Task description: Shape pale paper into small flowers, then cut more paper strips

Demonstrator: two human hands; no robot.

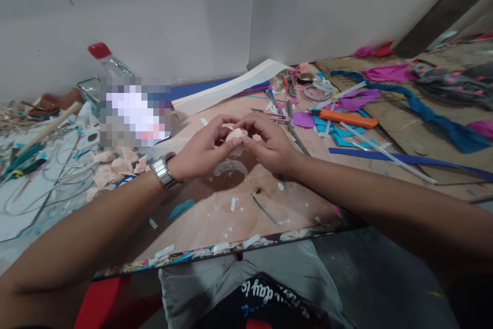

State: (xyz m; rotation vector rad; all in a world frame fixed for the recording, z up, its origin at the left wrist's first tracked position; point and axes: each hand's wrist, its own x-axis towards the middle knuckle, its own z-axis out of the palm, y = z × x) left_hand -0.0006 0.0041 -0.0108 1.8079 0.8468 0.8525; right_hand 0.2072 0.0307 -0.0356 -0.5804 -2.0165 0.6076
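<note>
Between both hands, over the middle of the worktable (215,226), is a small rounded peach-coloured piece (236,135); its exact kind is hard to make out. My left hand (204,147), with a metal watch (165,170) on the wrist, grips it from the left with thumb and fingers. From the other side my right hand (269,144) curls round it, the thumb tips meeting on its near face. The fingers hide part of the piece. Just below the hands a roll of clear tape (231,169) lies on the table. Crumpled peach pieces (115,167) lie left of the watch.
To the right lie an orange cutter knife (344,117), pink scissors (273,115), blue strips (385,156) and purple scraps (360,99). White card strips (231,88) lean at the back. Pliers (25,162), wire and a red-capped bottle (111,62) are at the left.
</note>
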